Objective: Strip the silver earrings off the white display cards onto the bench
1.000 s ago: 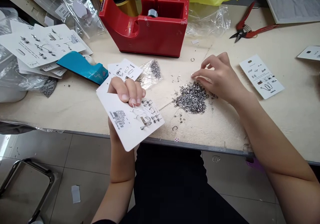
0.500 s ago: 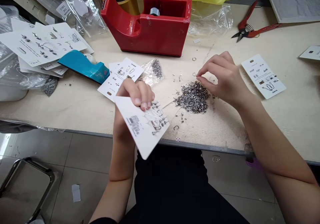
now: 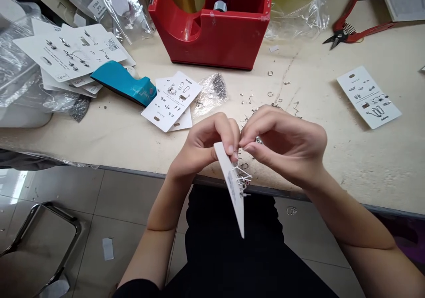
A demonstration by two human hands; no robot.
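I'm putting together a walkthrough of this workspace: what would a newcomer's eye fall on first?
Probably the big red tape dispenser, standing at the back of the table, near the middle. Below it, the left hand holds a white card seen nearly edge-on, while the right hand pinches its fingertips together close beside it. The red-handled cutters at the back right may catch the eye next.
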